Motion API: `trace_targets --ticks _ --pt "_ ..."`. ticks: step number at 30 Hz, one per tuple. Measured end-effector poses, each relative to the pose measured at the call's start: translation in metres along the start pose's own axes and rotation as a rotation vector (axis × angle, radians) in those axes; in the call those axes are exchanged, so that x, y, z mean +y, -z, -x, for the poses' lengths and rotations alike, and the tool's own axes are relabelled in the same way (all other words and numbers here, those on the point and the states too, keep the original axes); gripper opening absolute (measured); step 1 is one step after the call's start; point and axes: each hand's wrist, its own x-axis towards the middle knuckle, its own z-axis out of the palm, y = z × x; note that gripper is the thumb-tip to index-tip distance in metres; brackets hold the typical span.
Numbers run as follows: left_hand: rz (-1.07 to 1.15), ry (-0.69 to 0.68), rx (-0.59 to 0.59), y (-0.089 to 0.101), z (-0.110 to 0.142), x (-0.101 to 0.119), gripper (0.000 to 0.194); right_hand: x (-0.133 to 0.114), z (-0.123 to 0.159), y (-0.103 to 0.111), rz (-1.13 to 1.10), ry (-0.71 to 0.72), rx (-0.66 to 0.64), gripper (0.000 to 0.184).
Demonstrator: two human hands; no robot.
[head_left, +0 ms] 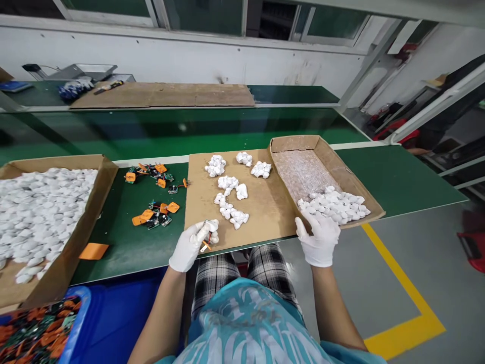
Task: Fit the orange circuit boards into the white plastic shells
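My left hand (195, 242), in a white glove, is closed over the near edge of the cardboard sheet. Its fingers pinch a small white piece (211, 225); red wire and an orange tab (205, 246) show below them. My right hand (320, 237), also gloved, reaches over the near rim of a shallow cardboard box (299, 162). Its thumb stands apart from the fingers, which touch the heap of small white pieces (337, 205) inside. Between my hands, several clusters of white pieces (226, 183) lie on the cardboard sheet (271, 212).
Small circuit boards with orange tabs (151, 215) lie in two groups on the green table (125, 253). Far left stands a larger cardboard box (108, 174) of white pieces. A blue bin (85, 308) below holds more boards. A cutter knife (108, 87) lies on the back shelf.
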Motion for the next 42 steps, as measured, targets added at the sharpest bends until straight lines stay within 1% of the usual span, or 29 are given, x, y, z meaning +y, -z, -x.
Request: trace_targets --ticks 2,3,4,6,8,9,10,12,13,15,17,19,20,22,24,27,29,32,35,37,40,42 --pt "0.007 0.014 -0.017 -0.003 0.002 0.003 0.052 -0.018 -0.002 0.008 -0.136 0.038 0.038 0.035" --pt "0.004 0.035 -0.041 -0.005 0.003 0.005 0.054 -0.028 -0.003 0.012 -0.235 0.066 0.024 0.041" --pt "0.003 0.062 -0.077 -0.008 0.005 0.007 0.055 -0.039 -0.004 0.014 -0.354 0.1 -0.022 0.044" --pt "0.006 0.124 -0.165 -0.017 0.007 0.01 0.057 -0.06 -0.009 0.014 -0.595 0.189 -0.19 0.048" --pt "0.017 0.162 -0.256 -0.026 0.008 0.011 0.055 -0.077 -0.014 0.007 -0.786 0.293 -0.364 0.05" --pt "0.017 0.172 -0.293 -0.031 0.008 0.01 0.054 -0.084 -0.017 0.001 -0.864 0.351 -0.427 0.05" --pt "0.015 0.174 -0.327 -0.035 0.007 0.009 0.053 -0.089 -0.019 -0.004 -0.929 0.401 -0.467 0.05" --pt "0.034 0.144 -0.334 -0.04 0.005 0.006 0.05 -0.097 -0.023 -0.015 -1.015 0.444 -0.502 0.044" --pt "0.054 0.117 -0.315 -0.042 0.004 0.004 0.05 -0.099 -0.024 -0.02 -1.038 0.434 -0.508 0.04" --pt "0.126 0.082 -0.259 -0.045 0.004 -0.002 0.052 -0.103 -0.024 -0.024 -1.062 0.332 -0.492 0.033" --pt "0.222 0.074 -0.207 -0.049 0.007 -0.009 0.057 -0.107 -0.023 -0.026 -1.068 0.186 -0.438 0.029" --pt "0.335 0.035 -0.133 -0.055 0.011 -0.016 0.06 -0.113 -0.021 -0.026 -1.051 0.095 -0.351 0.028" --pt "0.383 -0.011 -0.091 -0.058 0.013 -0.019 0.06 -0.116 -0.019 -0.026 -1.028 0.09 -0.306 0.028" --pt "0.403 -0.127 -0.007 -0.064 0.015 -0.022 0.063 -0.123 -0.017 -0.028 -0.963 0.142 -0.222 0.03" --pt "0.27 -0.216 0.069 -0.067 0.014 -0.022 0.063 -0.129 -0.014 -0.031 -0.89 0.192 -0.16 0.033" --pt "-0.086 -0.285 0.217 -0.069 0.011 -0.016 0.063 -0.134 -0.01 -0.033 -0.873 0.215 -0.147 0.037" --pt "-0.282 -0.34 0.298 -0.07 0.011 -0.013 0.069 -0.136 -0.008 -0.034 -0.931 0.173 -0.151 0.032" --pt "-0.47 -0.46 0.376 -0.073 0.013 -0.01 0.073 -0.141 -0.005 -0.033 -1.039 0.033 -0.127 0.02" --pt "-0.59 -0.549 0.404 -0.075 0.015 -0.01 0.073 -0.146 -0.001 -0.034 -1.102 -0.072 -0.112 0.016" --pt "-0.642 -0.581 0.395 -0.073 0.014 -0.01 0.071 -0.147 0.0 -0.035 -1.121 -0.118 -0.139 0.012" --pt "-0.67 -0.595 0.372 -0.069 0.012 -0.009 0.067 -0.147 -0.002 -0.034 -1.17 -0.156 -0.198 0.005" --pt "-0.642 -0.584 0.357 -0.067 0.012 -0.007 0.066 -0.148 -0.005 -0.034 -1.166 -0.186 -0.172 0.004"
